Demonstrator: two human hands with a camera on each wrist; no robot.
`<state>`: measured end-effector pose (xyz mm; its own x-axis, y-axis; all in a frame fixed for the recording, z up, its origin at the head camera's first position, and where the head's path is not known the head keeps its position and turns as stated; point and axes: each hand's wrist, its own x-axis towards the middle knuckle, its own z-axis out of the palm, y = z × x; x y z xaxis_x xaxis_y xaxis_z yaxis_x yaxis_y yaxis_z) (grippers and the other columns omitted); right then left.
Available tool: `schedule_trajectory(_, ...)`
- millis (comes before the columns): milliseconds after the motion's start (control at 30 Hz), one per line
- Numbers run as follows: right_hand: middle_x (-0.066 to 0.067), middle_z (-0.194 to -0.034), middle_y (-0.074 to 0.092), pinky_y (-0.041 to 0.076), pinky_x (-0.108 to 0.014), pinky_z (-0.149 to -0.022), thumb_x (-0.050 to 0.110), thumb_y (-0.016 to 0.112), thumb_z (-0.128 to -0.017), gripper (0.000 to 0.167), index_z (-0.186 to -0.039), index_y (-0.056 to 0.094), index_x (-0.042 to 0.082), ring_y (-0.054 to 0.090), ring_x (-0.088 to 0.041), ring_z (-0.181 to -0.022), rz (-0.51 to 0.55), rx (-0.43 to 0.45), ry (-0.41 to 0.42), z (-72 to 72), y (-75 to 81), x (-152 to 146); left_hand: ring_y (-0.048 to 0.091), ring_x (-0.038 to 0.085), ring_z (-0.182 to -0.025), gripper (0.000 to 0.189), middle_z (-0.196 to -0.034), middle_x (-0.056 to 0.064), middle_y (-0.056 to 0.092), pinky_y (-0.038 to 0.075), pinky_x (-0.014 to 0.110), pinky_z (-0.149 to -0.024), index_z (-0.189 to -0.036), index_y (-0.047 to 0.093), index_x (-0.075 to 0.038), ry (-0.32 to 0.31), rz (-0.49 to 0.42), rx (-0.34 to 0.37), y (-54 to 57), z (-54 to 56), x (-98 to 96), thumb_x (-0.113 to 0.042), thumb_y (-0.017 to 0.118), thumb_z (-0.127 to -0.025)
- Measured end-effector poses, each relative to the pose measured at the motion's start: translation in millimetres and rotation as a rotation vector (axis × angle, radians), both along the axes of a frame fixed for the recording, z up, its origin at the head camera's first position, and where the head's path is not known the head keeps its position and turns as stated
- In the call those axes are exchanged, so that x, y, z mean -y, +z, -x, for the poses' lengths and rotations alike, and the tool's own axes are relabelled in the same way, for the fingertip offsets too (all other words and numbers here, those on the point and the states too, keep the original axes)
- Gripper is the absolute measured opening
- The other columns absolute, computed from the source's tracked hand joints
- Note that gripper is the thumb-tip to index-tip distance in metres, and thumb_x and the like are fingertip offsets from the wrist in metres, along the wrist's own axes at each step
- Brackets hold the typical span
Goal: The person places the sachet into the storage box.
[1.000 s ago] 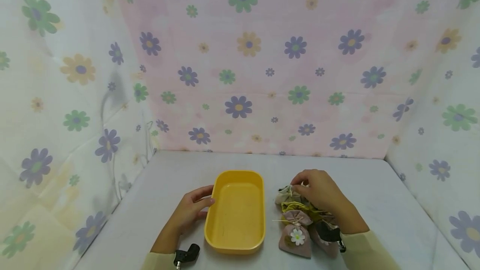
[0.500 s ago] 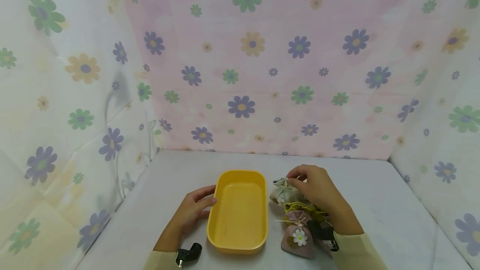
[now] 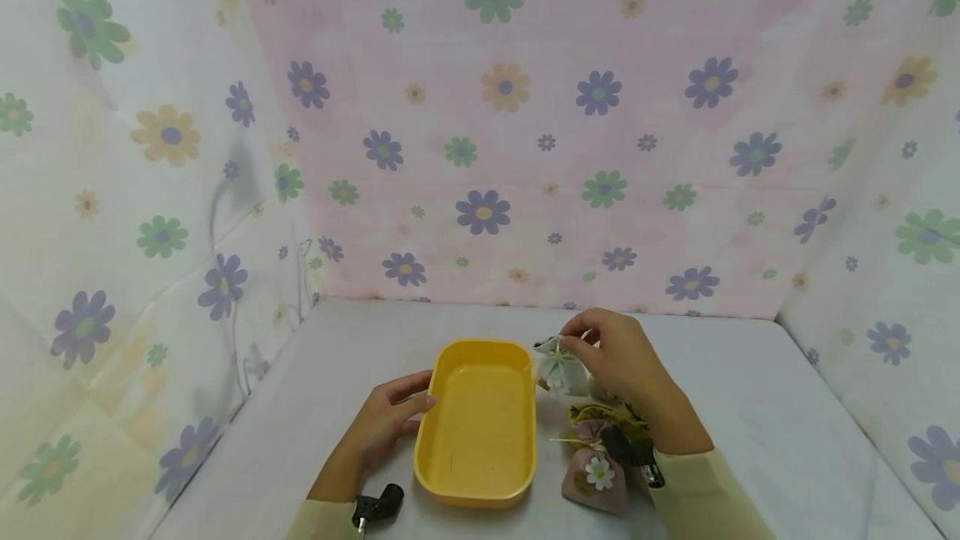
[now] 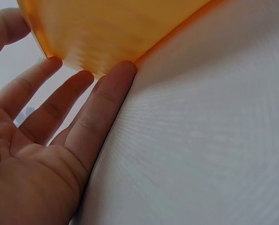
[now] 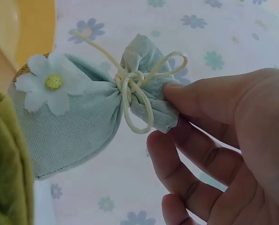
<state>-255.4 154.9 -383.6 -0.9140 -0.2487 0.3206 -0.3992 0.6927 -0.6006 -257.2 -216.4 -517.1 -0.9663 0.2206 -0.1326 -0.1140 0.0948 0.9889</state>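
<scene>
My right hand point(image 3: 611, 357) pinches a pale green drawstring pouch point(image 3: 561, 372) by its gathered neck, between thumb and fingers. In the right wrist view, the pouch point(image 5: 78, 112) bears a white fabric flower and a cream cord bow, and hangs tilted. My left hand point(image 3: 386, 419) rests against the left side of a yellow tray point(image 3: 422, 457). Seen from the left wrist, that hand's extended fingers point(image 4: 104, 105) touch the outer wall of the tray point(image 4: 125, 28). Nothing lies in the tray.
Right of the tray lie a pink pouch point(image 3: 592, 482) with a white flower and a mustard-yellow pouch point(image 3: 588, 415), partly hidden by my right arm. White cloth point(image 3: 352, 332) covers the table. Flower-printed curtains point(image 3: 540, 173) enclose the back and sides.
My right hand has lifted the pale green pouch up and leftward off the pile, toward the tray's right rim. My left hand stays against the tray.
</scene>
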Motion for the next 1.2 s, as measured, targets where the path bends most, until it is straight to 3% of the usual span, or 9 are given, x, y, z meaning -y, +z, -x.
schedule_trajectory(300, 0.007, -0.101, 0.071, 0.056, -0.029, -0.071, 0.024, 0.072, -0.098, 0.006, -0.103, 0.075, 0.023, 0.064, -0.013, -0.086, 0.012, -0.047, 0.025, 2.8, 11.2, 16, 0.067, 0.026, -0.124, 0.057, -0.156, 0.008, 0.053, 0.063, 0.040, -0.091, -0.147, 0.059, -0.019, -0.003, -0.003, 0.012, -1.0, 0.2, 1.5, -0.030, 0.077, -0.094)
schedule_trajectory(467, 0.009, -0.097, 0.071, 0.056, -0.028, -0.070, 0.024, 0.071, -0.099, 0.005, -0.103, 0.074, 0.022, 0.064, -0.013, -0.086, 0.043, -0.037, 0.076, 8.6, 6.9, 34, 0.068, 0.025, -0.121, 0.060, -0.153, 0.009, 0.055, 0.063, 0.039, -0.089, -0.146, 0.061, -0.018, 0.038, 0.023, 0.015, 0.8, -3.9, 6.1, -0.034, 0.079, -0.091)
schedule_trajectory(833, 0.009, -0.097, 0.070, 0.056, -0.027, -0.072, 0.022, 0.071, -0.099, 0.005, -0.102, 0.075, 0.021, 0.063, -0.010, -0.084, 0.067, -0.040, 0.104, 18.3, -8.3, 66, 0.067, 0.024, -0.122, 0.060, -0.153, 0.006, 0.056, 0.063, 0.040, -0.091, -0.145, 0.061, -0.021, 0.015, -0.003, 0.033, -0.1, -0.4, 1.0, -0.034, 0.080, -0.090)
schedule_trajectory(1200, 0.010, -0.095, 0.069, 0.057, -0.028, -0.074, 0.024, 0.071, -0.099, 0.004, -0.101, 0.074, 0.022, 0.061, -0.008, -0.081, 0.063, 0.021, 0.112, 32.3, -21.7, 91, 0.065, 0.023, -0.127, 0.056, -0.151, 0.000, 0.057, 0.062, 0.038, -0.092, -0.144, 0.062, -0.027, 0.011, 0.026, 0.012, -1.8, 1.7, 1.4, -0.036, 0.079, -0.091)
